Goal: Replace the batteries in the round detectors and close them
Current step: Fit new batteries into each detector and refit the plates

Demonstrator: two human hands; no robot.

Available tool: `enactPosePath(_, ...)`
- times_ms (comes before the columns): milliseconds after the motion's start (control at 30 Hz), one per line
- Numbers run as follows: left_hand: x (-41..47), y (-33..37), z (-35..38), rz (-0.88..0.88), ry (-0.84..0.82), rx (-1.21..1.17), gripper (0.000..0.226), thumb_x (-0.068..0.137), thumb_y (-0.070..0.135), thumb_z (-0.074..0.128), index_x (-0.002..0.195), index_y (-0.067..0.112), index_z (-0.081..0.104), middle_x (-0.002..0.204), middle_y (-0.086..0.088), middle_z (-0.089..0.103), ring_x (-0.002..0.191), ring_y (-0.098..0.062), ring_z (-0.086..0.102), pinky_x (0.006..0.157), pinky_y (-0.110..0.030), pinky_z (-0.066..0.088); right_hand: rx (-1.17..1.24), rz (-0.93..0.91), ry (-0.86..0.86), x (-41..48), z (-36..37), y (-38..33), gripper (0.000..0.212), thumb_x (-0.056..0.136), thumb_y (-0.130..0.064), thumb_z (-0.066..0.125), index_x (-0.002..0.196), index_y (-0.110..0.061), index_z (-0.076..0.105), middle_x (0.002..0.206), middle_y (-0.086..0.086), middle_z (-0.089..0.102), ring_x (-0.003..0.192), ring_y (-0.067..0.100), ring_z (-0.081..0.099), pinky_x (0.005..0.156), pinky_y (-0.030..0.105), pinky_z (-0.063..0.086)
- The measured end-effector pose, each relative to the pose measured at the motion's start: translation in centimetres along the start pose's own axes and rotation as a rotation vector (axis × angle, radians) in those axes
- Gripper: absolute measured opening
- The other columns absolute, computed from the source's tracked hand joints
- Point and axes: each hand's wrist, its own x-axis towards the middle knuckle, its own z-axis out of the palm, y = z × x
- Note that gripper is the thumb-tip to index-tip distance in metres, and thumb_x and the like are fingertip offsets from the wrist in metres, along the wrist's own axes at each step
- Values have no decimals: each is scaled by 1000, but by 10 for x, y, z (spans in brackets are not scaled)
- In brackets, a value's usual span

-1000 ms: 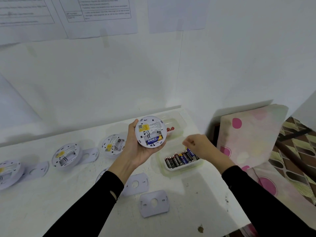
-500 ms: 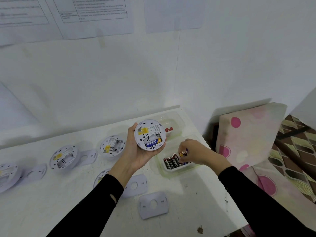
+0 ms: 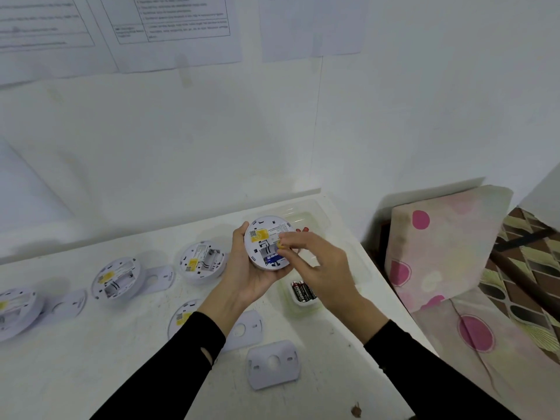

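My left hand [image 3: 247, 272] holds a round white detector [image 3: 263, 241] above the table, back side up, with a yellow label and a blue battery in its open compartment. My right hand [image 3: 318, 265] pinches a battery [image 3: 280, 246] with a gold end against that compartment. Below it a clear tray [image 3: 303, 301] holds several black batteries. Three more open detectors [image 3: 202, 261] [image 3: 116, 278] [image 3: 16, 310] lie on the table to the left. Another detector [image 3: 181, 316] is partly hidden under my left sleeve.
Flat white cover plates lie at the front [image 3: 272, 363], under my left forearm [image 3: 247, 328], and beside the left detectors [image 3: 159, 277]. A second clear tray [image 3: 309, 218] sits by the wall. The table's right edge borders a pink-dotted cushion [image 3: 439, 244].
My right hand picked a battery out of the tray and carried it up to the detector. My left hand kept holding the detector, tilting it slightly.
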Motion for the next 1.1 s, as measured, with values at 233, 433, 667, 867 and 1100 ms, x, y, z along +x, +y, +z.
enactPosePath(233,0,-2,-1,-29,-5,-17,71,94,61,41,123,1,66,129,-21,61,120,-32,55,95,-41,49,-263,-333,-47,-8,17,28,11,90,-6,67,98,-7,74,110,5,72,97,20,69,80,38,57)
enactPosePath(433,0,-2,-2,-48,3,-42,69,93,60,46,137,8,56,140,-19,56,127,-33,52,106,-40,41,-61,91,-19,-14,26,18,20,85,-37,69,103,-30,74,147,-6,44,142,12,32,122,38,5)
enactPosePath(667,-3,-6,6,-30,-4,-41,61,94,57,43,128,10,61,127,-20,65,113,-36,63,91,-48,54,152,607,-1,-11,32,3,83,67,-53,81,133,-57,32,152,-16,32,146,6,18,121,49,14)
enactPosePath(867,1,-5,2,-22,-14,-30,64,95,57,41,137,11,56,139,-20,58,131,-38,52,106,-50,44,335,613,10,-8,30,-2,88,69,-23,87,138,-44,36,139,-14,44,124,-1,49,104,33,47)
enactPosePath(1100,0,-5,0,-33,-15,9,61,96,57,38,129,11,61,133,-20,62,123,-39,54,107,-51,41,448,651,-16,1,22,-6,87,70,3,82,137,-34,40,124,-12,48,93,-16,58,71,12,52)
